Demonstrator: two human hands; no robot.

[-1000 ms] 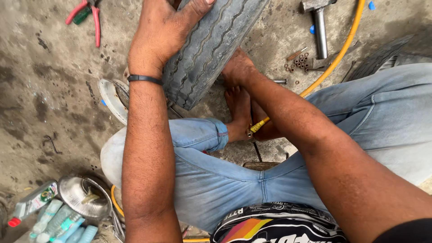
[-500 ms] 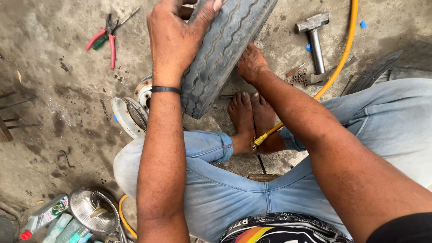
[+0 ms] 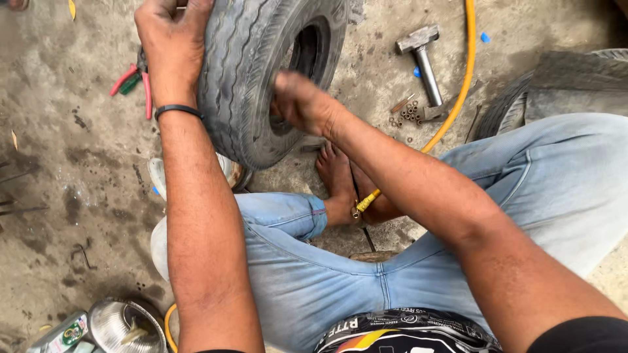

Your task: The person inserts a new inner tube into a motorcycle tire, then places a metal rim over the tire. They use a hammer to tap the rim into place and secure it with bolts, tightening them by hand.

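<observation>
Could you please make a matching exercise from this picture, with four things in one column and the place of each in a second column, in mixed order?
Things:
1. tyre
2. hammer
3. pliers
4. metal bowl

Places:
A. on the ground at the bottom left, beside the person's left arm
B. on the ground to the left of the left hand
C. upright between both hands, with the right hand at its side wall
D. on the ground by the yellow hose, right of the tyre

Pairs: 1-C, 2-D, 3-B, 4-A
</observation>
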